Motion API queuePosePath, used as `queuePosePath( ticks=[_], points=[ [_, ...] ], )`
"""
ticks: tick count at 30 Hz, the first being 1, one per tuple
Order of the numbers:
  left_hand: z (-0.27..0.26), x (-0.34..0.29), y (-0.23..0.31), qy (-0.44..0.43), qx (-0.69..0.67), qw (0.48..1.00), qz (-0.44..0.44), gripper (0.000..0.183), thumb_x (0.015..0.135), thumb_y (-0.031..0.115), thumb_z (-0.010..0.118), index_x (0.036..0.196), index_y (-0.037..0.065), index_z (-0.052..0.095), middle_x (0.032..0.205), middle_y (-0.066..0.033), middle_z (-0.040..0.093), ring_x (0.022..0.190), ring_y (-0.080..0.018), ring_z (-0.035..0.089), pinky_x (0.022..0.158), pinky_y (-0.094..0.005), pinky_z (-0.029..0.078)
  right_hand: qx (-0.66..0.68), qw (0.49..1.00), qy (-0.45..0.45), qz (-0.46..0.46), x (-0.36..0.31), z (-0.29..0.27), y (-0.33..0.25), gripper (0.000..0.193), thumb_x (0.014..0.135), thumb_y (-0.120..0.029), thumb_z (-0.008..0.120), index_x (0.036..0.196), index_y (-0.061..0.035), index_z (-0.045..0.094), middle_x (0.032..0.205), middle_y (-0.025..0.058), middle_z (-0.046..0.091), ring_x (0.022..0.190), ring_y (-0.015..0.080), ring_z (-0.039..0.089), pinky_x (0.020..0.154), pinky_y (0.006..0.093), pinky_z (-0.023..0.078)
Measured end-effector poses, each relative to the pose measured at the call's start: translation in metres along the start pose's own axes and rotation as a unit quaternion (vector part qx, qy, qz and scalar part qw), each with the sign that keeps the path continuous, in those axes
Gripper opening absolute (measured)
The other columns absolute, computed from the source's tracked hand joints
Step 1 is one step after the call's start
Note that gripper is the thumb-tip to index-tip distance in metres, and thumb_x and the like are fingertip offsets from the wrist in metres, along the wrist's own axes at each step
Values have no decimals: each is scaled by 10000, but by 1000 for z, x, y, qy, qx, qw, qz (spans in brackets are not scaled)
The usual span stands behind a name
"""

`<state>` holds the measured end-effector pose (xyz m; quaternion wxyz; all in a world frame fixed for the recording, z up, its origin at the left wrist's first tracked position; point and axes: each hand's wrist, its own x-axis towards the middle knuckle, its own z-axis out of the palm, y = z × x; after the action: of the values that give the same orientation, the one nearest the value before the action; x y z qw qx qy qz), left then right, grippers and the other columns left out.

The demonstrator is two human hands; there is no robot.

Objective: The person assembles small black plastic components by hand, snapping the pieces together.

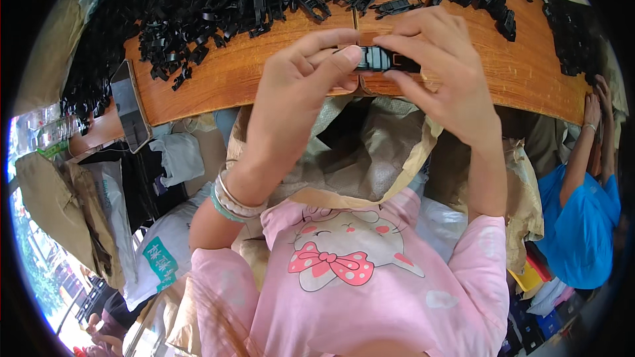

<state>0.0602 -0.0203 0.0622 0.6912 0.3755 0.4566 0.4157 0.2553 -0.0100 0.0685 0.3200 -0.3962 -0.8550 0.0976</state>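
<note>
Between my two hands, above the near edge of the wooden table [238, 73], is a small black plastic buckle [377, 59]. My left hand [297, 76] pinches its left end, with the thumb on top. On the other end, the thumb and fingers of my right hand [450, 73] are closed around the dark part. My fingers partly cover the buckle, so I cannot tell whether its two halves are fully joined. Just beyond my hands, loose black buckle parts [399, 5] lie on the tabletop.
A big heap of black buckle parts [218, 0] covers the table's far side, with more at the right [570, 36]. A phone [131, 107] leans at the left edge. Below my hands an open sack [370, 152] gapes. A person in blue [579, 225] sits at the right.
</note>
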Motion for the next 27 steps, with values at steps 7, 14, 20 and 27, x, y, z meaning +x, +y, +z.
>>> queuePosePath(
  ticks=[7,14,20,27],
  points=[
    [3,-8,1,-63,-6,995,-75,258,834,185,681,969,-32,645,813,-5,624,698,-56,537,660,-199,416,18,998,48,-27,1,10,-15,360,588,-70,738,937,-62,651,873,25,570,842,198,553,741,343,348],
    [3,-19,9,-88,43,995,27,211,787,192,711,844,-6,667,770,7,619,689,-61,532,629,-216,410,41,995,86,-14,-4,17,-28,378,588,-63,735,959,-60,662,888,30,595,782,204,559,703,341,346],
    [-23,-12,0,-67,210,975,15,229,816,211,694,846,-14,668,750,-34,635,679,-95,569,619,-253,444,162,981,23,107,-34,22,-32,316,673,-55,727,981,-31,662,929,79,616,778,236,574,697,334,438],
    [-91,43,-23,218,558,715,361,191,751,162,724,808,22,607,813,-93,584,706,-271,588,602,-345,464,84,989,27,118,-23,36,8,195,775,-44,663,968,-19,651,987,99,624,843,269,605,733,327,483]
  ],
)
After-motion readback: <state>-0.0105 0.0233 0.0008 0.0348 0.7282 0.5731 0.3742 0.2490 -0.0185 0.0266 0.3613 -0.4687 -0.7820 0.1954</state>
